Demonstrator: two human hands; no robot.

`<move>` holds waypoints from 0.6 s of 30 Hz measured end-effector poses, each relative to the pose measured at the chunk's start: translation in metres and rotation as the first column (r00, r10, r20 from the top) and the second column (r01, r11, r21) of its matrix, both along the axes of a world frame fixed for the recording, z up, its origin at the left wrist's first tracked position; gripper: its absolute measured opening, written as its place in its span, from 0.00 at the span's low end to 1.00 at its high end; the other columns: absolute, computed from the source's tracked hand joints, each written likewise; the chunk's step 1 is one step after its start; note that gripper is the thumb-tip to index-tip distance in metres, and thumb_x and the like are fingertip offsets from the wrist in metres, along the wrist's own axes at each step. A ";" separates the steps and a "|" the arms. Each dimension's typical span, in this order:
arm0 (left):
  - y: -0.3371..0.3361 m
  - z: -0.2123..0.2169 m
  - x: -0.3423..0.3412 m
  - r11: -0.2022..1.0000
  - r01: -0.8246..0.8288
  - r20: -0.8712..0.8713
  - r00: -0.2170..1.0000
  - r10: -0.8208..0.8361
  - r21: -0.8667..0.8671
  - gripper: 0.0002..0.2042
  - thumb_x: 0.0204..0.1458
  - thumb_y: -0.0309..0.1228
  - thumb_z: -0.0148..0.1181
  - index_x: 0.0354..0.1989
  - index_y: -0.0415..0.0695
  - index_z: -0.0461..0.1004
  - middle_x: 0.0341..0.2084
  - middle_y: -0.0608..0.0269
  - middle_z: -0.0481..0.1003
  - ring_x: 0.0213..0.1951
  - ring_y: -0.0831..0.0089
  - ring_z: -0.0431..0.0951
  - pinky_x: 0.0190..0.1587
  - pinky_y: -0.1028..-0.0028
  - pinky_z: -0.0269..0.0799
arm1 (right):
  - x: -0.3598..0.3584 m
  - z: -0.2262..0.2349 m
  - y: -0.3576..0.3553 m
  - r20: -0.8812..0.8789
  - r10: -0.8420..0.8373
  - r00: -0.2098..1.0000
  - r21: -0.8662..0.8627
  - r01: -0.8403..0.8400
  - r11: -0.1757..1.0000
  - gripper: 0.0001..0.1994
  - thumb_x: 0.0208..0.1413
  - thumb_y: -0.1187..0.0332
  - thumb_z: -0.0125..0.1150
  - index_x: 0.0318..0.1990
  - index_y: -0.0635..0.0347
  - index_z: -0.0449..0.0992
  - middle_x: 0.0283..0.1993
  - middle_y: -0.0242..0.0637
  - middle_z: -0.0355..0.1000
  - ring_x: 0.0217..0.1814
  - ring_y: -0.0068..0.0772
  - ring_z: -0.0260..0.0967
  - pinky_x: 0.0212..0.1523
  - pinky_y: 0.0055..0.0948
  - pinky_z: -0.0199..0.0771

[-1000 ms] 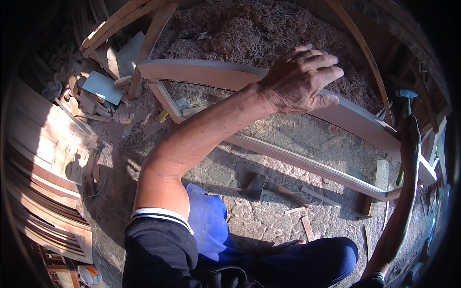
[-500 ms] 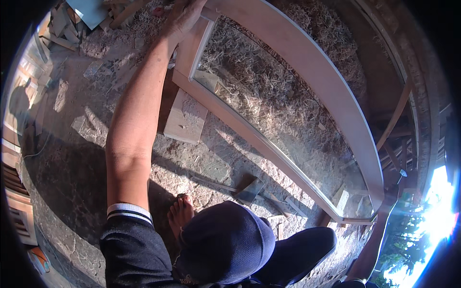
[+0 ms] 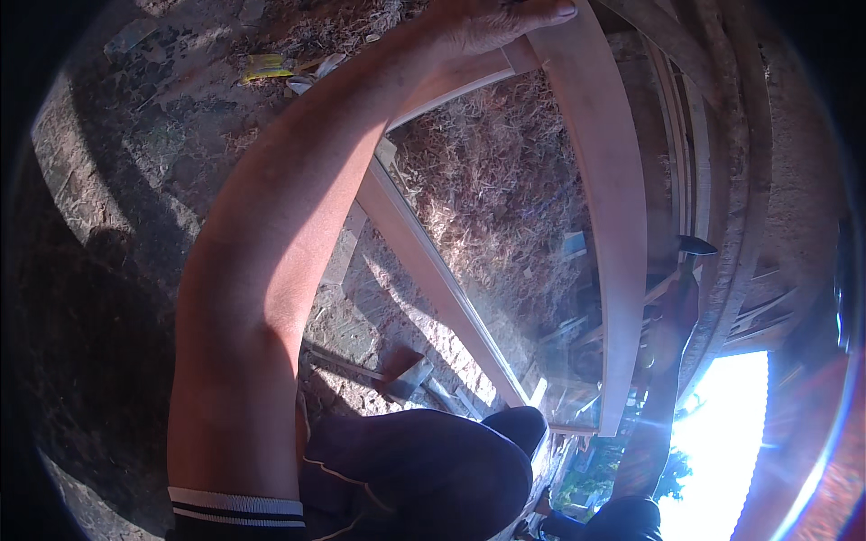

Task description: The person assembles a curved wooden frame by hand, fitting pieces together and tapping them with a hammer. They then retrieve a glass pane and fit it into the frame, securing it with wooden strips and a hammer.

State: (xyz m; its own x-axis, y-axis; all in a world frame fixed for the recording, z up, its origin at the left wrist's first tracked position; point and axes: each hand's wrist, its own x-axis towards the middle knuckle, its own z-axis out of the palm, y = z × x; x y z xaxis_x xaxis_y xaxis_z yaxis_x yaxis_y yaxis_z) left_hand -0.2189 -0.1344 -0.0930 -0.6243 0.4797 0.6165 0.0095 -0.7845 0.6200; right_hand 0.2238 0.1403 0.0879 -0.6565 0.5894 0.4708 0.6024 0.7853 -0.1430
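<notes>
A long wooden frame [image 3: 618,207] with a glass pane [image 3: 505,216] in it stands tilted before me. My left hand [image 3: 487,25] is closed over its upper corner, the thumb resting along the wood and the other fingers partly out of sight. To the right of the frame, my right hand [image 3: 678,293] grips a hammer [image 3: 697,245]; its dark metal head shows above the fist, while most of the handle is hidden.
Wood shavings [image 3: 487,153] cover the ground behind the pane. A yellow wrapper [image 3: 266,68] lies at the upper left. By my knee [image 3: 424,460], a dark flat piece [image 3: 406,374] lies among wood strips. Long timbers [image 3: 722,180] line the right side, near bright daylight.
My view has turned and shifted toward the right. The right hand and hammer have come up closer beside the frame. The left hand still holds the frame's corner.
</notes>
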 end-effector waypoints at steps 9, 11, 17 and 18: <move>0.029 -0.009 -0.041 0.886 -0.350 -0.280 0.922 0.269 -0.303 0.37 0.63 0.67 0.45 0.50 0.40 0.78 0.38 0.47 0.79 0.44 0.54 0.79 0.49 0.54 0.73 | -0.206 0.007 -0.119 -0.068 0.299 0.952 -0.281 -0.306 0.909 0.25 0.72 0.65 0.53 0.74 0.51 0.61 0.28 0.23 0.64 0.19 0.08 0.56 0.16 0.15 0.58; 0.024 -0.010 -0.041 0.906 -0.347 -0.303 0.914 0.269 -0.242 0.36 0.63 0.67 0.44 0.45 0.41 0.78 0.35 0.49 0.77 0.41 0.55 0.78 0.45 0.53 0.72 | -0.223 0.009 -0.136 -0.032 0.359 0.933 -0.314 -0.351 0.882 0.26 0.71 0.65 0.54 0.75 0.51 0.61 0.29 0.24 0.65 0.19 0.10 0.57 0.16 0.15 0.59; 0.009 -0.005 -0.039 0.916 -0.202 -0.239 0.963 0.122 -0.346 0.31 0.65 0.64 0.47 0.39 0.45 0.77 0.30 0.59 0.74 0.35 0.67 0.73 0.38 0.61 0.67 | -0.254 0.011 -0.164 0.002 0.384 0.924 -0.246 -0.371 0.895 0.27 0.72 0.67 0.53 0.76 0.48 0.59 0.26 0.23 0.64 0.17 0.10 0.56 0.16 0.16 0.59; 0.008 -0.005 -0.039 0.919 -0.204 -0.234 0.964 0.128 -0.338 0.30 0.64 0.64 0.48 0.39 0.45 0.77 0.30 0.59 0.73 0.35 0.68 0.73 0.37 0.62 0.66 | -0.259 0.011 -0.166 -0.057 0.379 0.924 -0.238 -0.381 0.893 0.27 0.71 0.67 0.53 0.76 0.47 0.60 0.25 0.23 0.63 0.17 0.10 0.55 0.16 0.16 0.58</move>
State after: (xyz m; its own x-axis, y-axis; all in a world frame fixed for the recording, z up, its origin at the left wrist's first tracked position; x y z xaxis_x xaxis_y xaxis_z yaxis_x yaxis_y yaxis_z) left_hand -0.2578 -0.1266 -0.0979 -0.5938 0.5913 0.5457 0.2752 -0.4881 0.8283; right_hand -0.0352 -0.0261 0.0989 -0.8495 0.3917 0.3533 0.2629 0.8951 -0.3602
